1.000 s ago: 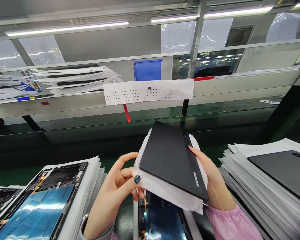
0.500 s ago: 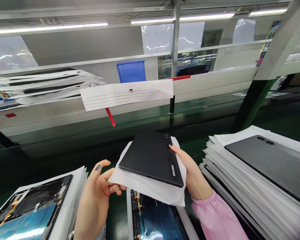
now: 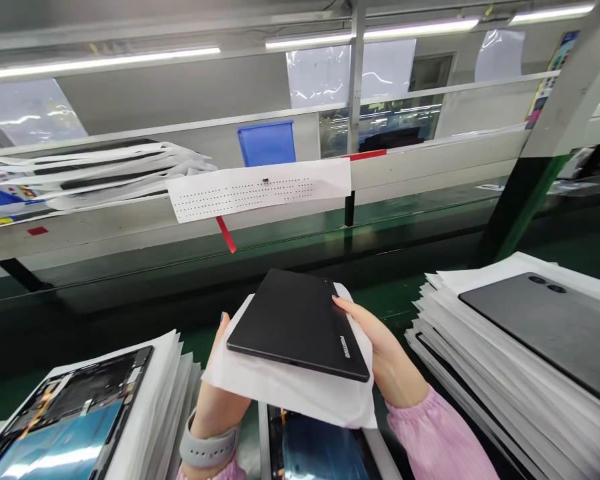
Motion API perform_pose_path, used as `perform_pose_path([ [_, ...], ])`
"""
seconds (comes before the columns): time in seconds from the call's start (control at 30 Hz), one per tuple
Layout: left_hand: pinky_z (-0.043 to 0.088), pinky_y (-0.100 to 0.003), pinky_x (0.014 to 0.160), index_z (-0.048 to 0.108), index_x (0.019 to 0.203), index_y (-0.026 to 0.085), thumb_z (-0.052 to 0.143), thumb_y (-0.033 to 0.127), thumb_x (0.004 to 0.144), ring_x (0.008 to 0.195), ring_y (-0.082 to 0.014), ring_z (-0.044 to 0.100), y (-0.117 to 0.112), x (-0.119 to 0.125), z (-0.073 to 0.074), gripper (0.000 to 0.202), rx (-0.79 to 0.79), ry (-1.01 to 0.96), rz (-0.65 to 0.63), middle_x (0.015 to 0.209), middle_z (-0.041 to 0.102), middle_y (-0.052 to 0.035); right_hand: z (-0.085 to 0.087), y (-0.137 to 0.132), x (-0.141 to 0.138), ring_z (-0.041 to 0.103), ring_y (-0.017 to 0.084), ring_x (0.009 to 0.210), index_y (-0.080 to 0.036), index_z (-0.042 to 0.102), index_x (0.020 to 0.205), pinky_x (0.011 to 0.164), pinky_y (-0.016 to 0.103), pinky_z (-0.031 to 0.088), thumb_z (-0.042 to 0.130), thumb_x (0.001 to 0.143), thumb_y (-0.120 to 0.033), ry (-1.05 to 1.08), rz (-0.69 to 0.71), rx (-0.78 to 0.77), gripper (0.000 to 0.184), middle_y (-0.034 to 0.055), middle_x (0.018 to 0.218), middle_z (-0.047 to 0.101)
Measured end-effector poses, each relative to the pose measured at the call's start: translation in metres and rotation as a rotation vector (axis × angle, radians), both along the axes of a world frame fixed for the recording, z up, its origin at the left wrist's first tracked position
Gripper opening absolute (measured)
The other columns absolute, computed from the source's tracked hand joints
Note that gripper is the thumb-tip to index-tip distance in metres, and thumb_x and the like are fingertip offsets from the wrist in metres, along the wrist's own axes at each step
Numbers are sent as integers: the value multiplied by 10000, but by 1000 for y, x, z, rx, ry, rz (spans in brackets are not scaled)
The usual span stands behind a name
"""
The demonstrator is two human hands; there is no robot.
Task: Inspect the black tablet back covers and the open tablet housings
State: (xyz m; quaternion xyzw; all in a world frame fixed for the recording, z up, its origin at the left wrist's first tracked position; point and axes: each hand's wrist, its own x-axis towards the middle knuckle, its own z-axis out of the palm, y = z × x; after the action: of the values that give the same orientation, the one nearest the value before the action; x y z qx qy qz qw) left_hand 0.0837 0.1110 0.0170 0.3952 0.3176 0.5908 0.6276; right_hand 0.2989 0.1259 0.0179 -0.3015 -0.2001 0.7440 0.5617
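A black tablet [image 3: 290, 327] with POSITIVO lettering lies tilted on a white paper sheet [image 3: 290, 395], raised over the bench. My right hand [image 3: 380, 350] is closed on its right edge, thumb on top and the other fingers hidden underneath. From the left, my left hand [image 3: 223, 393] reaches beneath the sheet; its thumb shows beside the left edge, but the other fingers are hidden. Partly covered below them is an opened tablet [image 3: 320, 450] with a blue film-covered area and exposed inner parts.
On the left, another opened tablet [image 3: 75, 413] tops a stack of white sheets [image 3: 167, 393]. A grey tablet [image 3: 545, 327] with two camera rings rests on a tall sheet stack [image 3: 460, 340] at right. A shelf rail [image 3: 430, 160] crosses behind, with a hanging paper strip [image 3: 260, 190].
My left hand has moved from the sheet's lower left corner to underneath it. The tablet and sheet have shifted slightly down and left, with my right hand still gripping them.
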Motion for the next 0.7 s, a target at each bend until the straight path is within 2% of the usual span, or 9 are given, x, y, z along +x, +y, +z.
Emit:
perform_pose_path([
  [0.1,337,-422,1177,579,1398,269,496,624,933,1411,-271,430,-1,-10,2,591,-43,-119,-152,1323,673,-66,-3,1,-2,761,250,889,-113,758,929,879,327,599,594,902,-164,10,31,4,174,95,886,788],
  [0.17,259,-425,1215,538,1435,272,425,596,973,1444,-269,373,-3,-13,5,576,-73,-166,-203,1402,617,-45,-6,2,-3,763,256,878,-110,756,951,877,337,599,610,894,-164,16,48,3,166,101,907,788],
  [0.27,277,-481,1205,564,1413,264,401,677,942,1443,-331,363,-12,-10,12,648,-82,-236,-216,1436,588,-48,-9,3,-4,768,264,816,-105,756,958,827,350,615,612,903,-178,30,57,-9,170,110,877,786],
  [0.37,407,-561,1111,589,1382,227,393,862,804,1405,-427,390,-27,3,21,881,-21,-161,-140,1424,595,-99,-11,6,-8,769,251,784,-111,758,918,773,320,625,588,919,-166,53,15,-14,179,103,850,787],
  [0.43,478,-550,1043,545,1415,228,530,903,678,1370,-460,421,-38,14,25,999,52,-7,-50,1425,586,-128,-12,7,-11,769,251,815,-114,757,881,783,314,625,570,923,-149,68,-25,-12,194,100,855,789],
  [0.53,539,-463,966,412,1495,247,834,664,607,1289,-429,522,-49,29,26,1068,78,182,65,1419,578,-150,-13,8,-17,764,276,880,-109,754,845,840,352,620,574,908,-133,80,-62,-2,192,116,879,789],
  [0.6,539,-426,958,356,1514,229,872,541,644,1255,-390,562,-52,35,25,1059,23,268,148,1403,583,-161,-14,8,-21,760,295,907,-108,752,834,864,377,615,616,874,-129,84,-63,11,144,127,885,788],
  [0.7,480,-432,1042,376,1490,211,815,543,722,1282,-365,544,-51,38,24,945,-19,376,306,1402,579,-151,-16,8,-27,756,310,929,-109,751,828,884,385,609,684,827,-122,88,-50,21,69,134,877,788],
])
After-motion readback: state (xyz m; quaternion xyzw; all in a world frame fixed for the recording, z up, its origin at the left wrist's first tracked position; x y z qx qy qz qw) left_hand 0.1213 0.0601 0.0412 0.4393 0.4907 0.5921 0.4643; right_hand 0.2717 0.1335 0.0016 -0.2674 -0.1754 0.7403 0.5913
